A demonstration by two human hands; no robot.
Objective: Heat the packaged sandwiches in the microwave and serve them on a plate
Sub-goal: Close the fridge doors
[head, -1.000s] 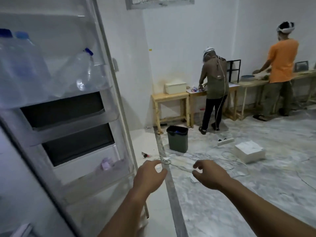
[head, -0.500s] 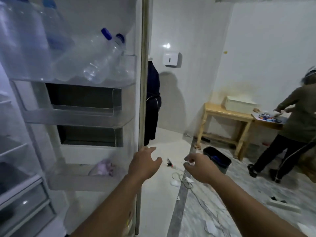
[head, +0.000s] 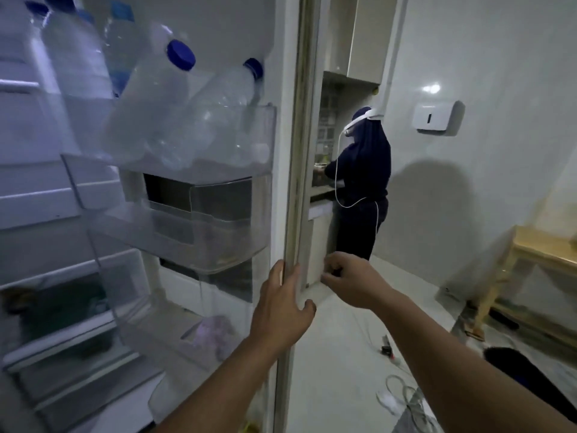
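Observation:
The fridge door [head: 293, 170] stands open in front of me, its inner shelves facing left. My left hand [head: 281, 304] grips the door's edge at waist height, fingers on the inner side and thumb across the edge. Just right of the edge, my right hand [head: 349, 282] hovers with loosely curled fingers and holds nothing. Several clear water bottles [head: 175, 114] with blue caps lean in the top door shelf. A pale purple packet [head: 215, 335] lies in the lowest door shelf. Neither sandwiches, a microwave nor a plate can be made out.
The blurred fridge interior [head: 40, 214] fills the left side. A person in dark clothes [head: 362, 189] stands at a counter behind the door. A wooden table [head: 546, 251] lines the right wall, with a black bin [head: 530, 370] and loose cables [head: 402, 398] on the floor.
My view has swung left toward the fridge. My left hand has moved up onto the door's edge, and my right hand has come in close beside it.

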